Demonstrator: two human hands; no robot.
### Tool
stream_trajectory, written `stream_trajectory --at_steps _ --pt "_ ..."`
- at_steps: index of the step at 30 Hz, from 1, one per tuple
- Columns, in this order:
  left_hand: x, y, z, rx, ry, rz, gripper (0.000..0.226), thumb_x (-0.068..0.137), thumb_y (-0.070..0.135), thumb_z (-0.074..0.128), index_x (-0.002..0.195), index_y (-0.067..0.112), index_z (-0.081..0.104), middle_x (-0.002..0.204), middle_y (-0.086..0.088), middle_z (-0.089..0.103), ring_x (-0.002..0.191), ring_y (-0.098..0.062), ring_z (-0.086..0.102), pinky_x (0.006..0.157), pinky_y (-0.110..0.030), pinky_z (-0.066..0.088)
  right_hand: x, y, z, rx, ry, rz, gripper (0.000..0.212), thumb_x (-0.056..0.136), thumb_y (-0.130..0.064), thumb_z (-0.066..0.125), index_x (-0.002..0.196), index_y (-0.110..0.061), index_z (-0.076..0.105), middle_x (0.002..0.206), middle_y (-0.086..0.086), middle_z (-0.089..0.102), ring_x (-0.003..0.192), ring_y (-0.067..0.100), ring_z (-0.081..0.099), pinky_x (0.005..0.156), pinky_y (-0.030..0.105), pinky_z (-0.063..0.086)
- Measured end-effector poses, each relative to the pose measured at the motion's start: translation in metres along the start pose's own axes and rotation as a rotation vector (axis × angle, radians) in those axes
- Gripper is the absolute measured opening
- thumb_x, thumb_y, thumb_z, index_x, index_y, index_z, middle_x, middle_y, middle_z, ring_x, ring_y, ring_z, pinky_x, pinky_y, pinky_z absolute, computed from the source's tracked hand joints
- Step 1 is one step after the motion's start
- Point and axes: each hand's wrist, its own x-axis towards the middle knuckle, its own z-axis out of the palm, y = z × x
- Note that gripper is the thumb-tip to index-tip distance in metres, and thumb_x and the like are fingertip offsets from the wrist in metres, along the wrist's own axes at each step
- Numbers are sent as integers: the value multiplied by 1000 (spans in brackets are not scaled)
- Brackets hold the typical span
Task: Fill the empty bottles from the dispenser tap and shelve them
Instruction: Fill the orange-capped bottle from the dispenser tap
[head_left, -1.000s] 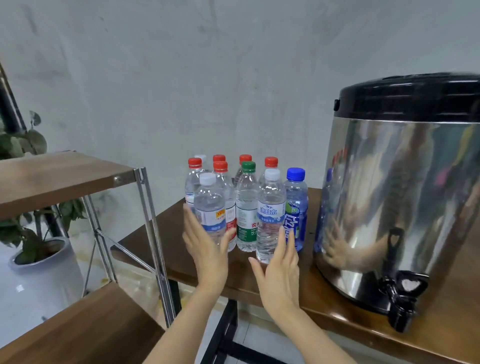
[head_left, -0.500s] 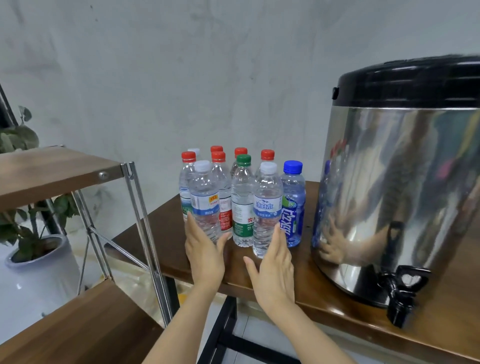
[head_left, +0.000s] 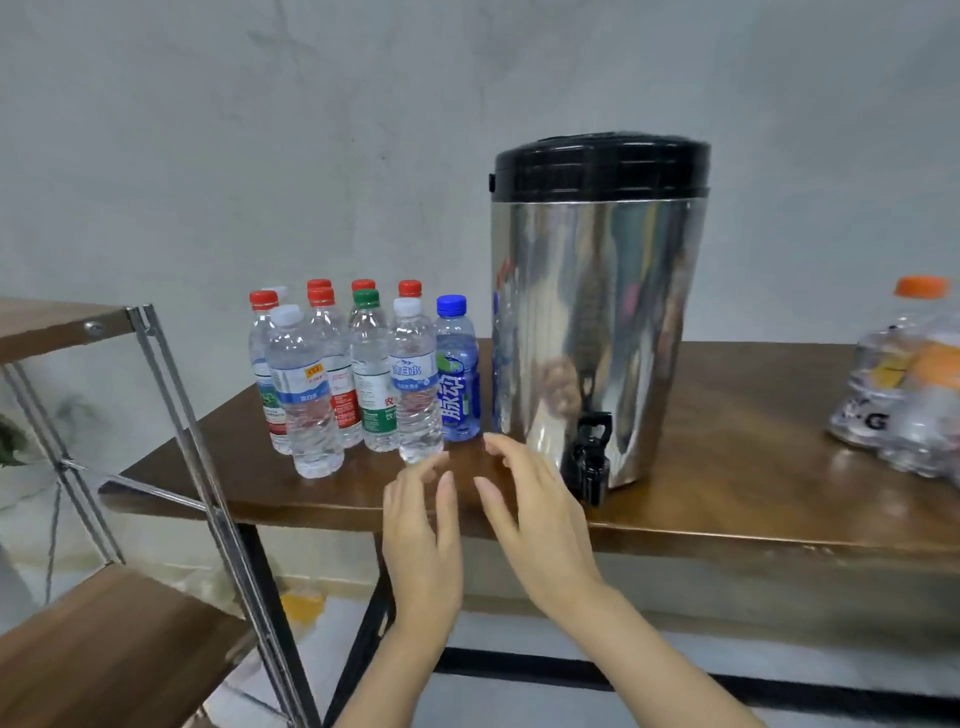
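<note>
Several capped plastic bottles stand clustered on the brown table (head_left: 727, 499): a white-capped bottle (head_left: 306, 395) in front left, another white-capped bottle (head_left: 415, 384), a green-capped bottle (head_left: 371, 374) and a blue bottle (head_left: 457, 374) on the right. Right of them stands the steel dispenser (head_left: 597, 312) with a black lid and a black tap (head_left: 589, 457) at its base. My left hand (head_left: 421, 525) and my right hand (head_left: 530, 504) hover over the table's front edge, fingers spread, holding nothing, just in front of the bottles and left of the tap.
A wooden shelf unit with a metal frame (head_left: 197, 467) stands at the left, with an upper board (head_left: 47, 322) and a lower board (head_left: 104, 649). A clear bag of bottles with an orange cap (head_left: 909, 384) lies on the table's right end.
The view has swung right and pulled back, bringing the whole dispenser and the bag into sight. Both hands have drawn back from the bottles and shifted right towards the tap.
</note>
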Motion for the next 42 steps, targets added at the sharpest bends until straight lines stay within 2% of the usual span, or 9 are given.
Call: stream_trajectory --at_steps 6,11,15,20,26,31,37,39,42 --pt "-27 70 54 -173 -115 154 24 100 35 43 118 29 58 115 25 57 107 -12 59 91 -18 44 -30 31 -88 -21 193 54 35 98 -43 44 132 -32 47 119 -30 48 113 -1 51 89 11 43" --pt "-44 113 121 -287 -257 180 24 100 34 43 117 29 59 111 20 60 103 -10 59 89 -15 44 -40 73 -146 -106 270 184 36 98 -39 46 133 -34 46 120 -23 54 113 0 50 86 12 43" --pt "-53 126 179 -297 -379 155 27 101 38 42 118 28 60 113 22 59 107 -8 58 89 -24 48 -44 117 -185 -168 327 310 35 98 -36 49 133 -33 47 119 -20 55 110 -2 49 83 12 42" --pt "-57 118 247 -227 -533 52 22 102 37 45 120 34 58 114 19 59 104 0 57 89 -27 51 -38 183 -218 -209 378 504 37 98 -34 50 135 -33 44 125 -16 55 111 5 53 92 33 48" --pt "-44 104 341 -108 -750 -43 19 102 35 48 120 35 54 117 14 58 104 -5 56 96 -31 51 -22 256 -232 -293 363 674 41 99 -32 53 138 -30 42 136 -10 52 118 8 50 94 28 44" --pt "-24 99 416 -48 -927 -27 39 97 29 60 134 22 51 132 3 55 120 -17 51 103 -34 45 -27 291 -231 -352 366 735 40 98 -30 56 136 -29 46 133 -9 55 119 8 51 91 20 39" --pt "10 105 484 -125 -1137 -171 86 84 22 78 153 15 27 156 -3 35 144 -22 32 117 -38 31 -29 302 -227 -360 513 765 35 97 -23 55 132 -27 50 126 -11 58 115 9 52 93 27 43" --pt "15 110 499 -207 -1189 -233 97 81 21 82 156 17 20 159 -2 30 145 -20 30 116 -36 30 -29 302 -226 -391 528 754 33 97 -24 55 130 -27 51 122 -12 59 113 9 52 92 29 43" --pt "13 113 517 -316 -1218 -265 97 77 18 84 154 18 24 148 1 45 136 -17 43 111 -35 39 -29 304 -225 -428 526 763 33 97 -26 54 129 -28 51 121 -14 58 113 8 52 94 29 44"
